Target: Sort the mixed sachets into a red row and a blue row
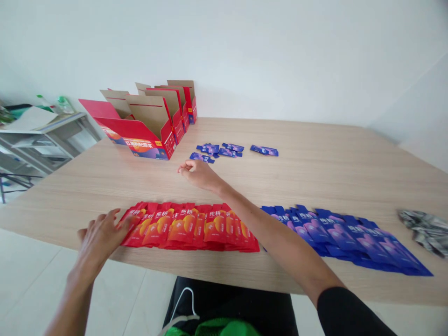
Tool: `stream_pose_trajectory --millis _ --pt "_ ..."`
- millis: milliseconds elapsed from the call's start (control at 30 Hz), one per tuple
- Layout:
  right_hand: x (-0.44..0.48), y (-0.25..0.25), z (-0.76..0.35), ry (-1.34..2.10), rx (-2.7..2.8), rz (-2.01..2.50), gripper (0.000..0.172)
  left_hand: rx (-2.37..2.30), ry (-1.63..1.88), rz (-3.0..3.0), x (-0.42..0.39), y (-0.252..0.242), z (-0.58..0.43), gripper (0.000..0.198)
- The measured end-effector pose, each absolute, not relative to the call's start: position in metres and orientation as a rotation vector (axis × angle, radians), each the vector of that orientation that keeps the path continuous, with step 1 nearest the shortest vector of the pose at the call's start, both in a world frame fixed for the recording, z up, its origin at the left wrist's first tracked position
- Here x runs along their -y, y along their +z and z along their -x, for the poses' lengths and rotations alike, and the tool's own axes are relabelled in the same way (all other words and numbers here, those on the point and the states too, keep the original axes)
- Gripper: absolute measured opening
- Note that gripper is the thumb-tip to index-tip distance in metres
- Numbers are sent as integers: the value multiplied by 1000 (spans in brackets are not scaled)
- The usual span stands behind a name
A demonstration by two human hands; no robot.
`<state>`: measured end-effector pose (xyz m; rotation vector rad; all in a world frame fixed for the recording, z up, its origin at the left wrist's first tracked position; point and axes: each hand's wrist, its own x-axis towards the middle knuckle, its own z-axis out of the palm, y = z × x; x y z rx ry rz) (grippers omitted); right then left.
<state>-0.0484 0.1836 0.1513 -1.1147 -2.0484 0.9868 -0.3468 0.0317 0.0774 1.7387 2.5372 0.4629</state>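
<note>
My left hand [103, 231] rests at the left end of a row of overlapping red pouches [185, 226], its fingers apart and the thumb against the outermost pouch. Across the row reaches my right arm. My right hand [199, 173] is above the bare tabletop with its fingers curled in, and no object shows in them. Just beyond it lie several small blue-purple sachets [212, 149] in a loose cluster. Another small sachet group [264, 150] lies farther right. A row of larger blue pouches [346, 235] is fanned out under and to the right of my right forearm, which hides part of it.
Open red cardboard boxes [150, 140] stand in a line at the table's back left, flaps up. A crumpled patterned cloth [425, 228] lies at the right edge. Left of the table is a grey shelf unit [52, 135] with bottles and paper on top.
</note>
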Motion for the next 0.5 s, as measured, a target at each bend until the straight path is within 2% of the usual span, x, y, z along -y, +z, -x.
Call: stream_pose_trajectory --millis 33,133,233,333,500 --pt "-188 150 36 935 2073 1135 20 -2601 437 -1721 -29 80 345 57" --pt "-205 140 -13 752 2108 1324 23 -2701 821 -1844 -14 80 319 46" --pt "-226 118 -66 654 2044 1663 25 -2280 1284 -2195 10 62 261 28" --pt "-245 91 -97 627 1947 1898 28 -1782 1354 -2406 34 34 190 23" --pt "-281 60 -71 578 1974 1864 32 -1278 1306 -2406 57 -10 115 37"
